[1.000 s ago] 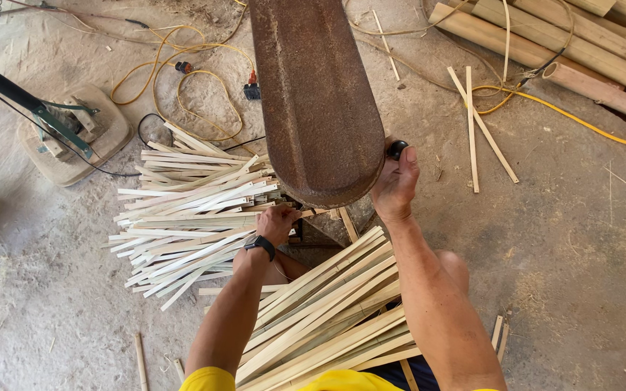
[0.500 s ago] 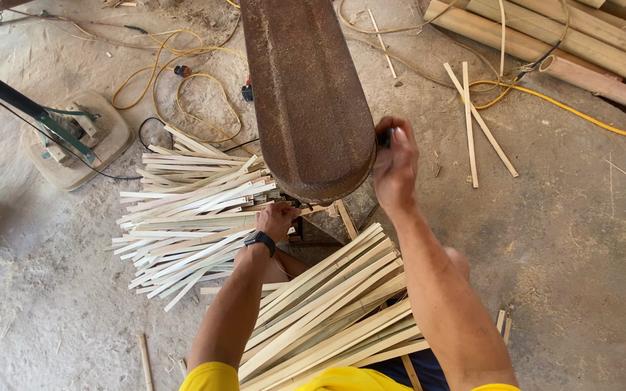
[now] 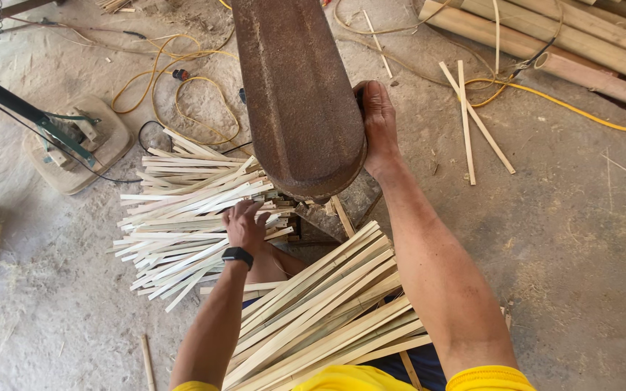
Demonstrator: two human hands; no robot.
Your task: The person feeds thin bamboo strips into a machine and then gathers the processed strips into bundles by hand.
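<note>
Head view, right hand [image 3: 377, 119] on rusty blade's [image 3: 295, 94] edge, left hand [image 3: 244, 224] on slat pile [image 3: 182, 217]

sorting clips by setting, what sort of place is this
Probably a small bamboo workshop: piles of split strips on a dusty concrete floor, whole bamboo poles, and a rusty machine housing.

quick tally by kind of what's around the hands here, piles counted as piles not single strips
hands: 2, left hand, right hand
rusty metal blade: 1
wristwatch: 1
heaps of split bamboo strips: 2, floor heap, lap bundle
crossed loose strips: 2
yellow cable: 1
fan stand: 1
total: 10
</note>
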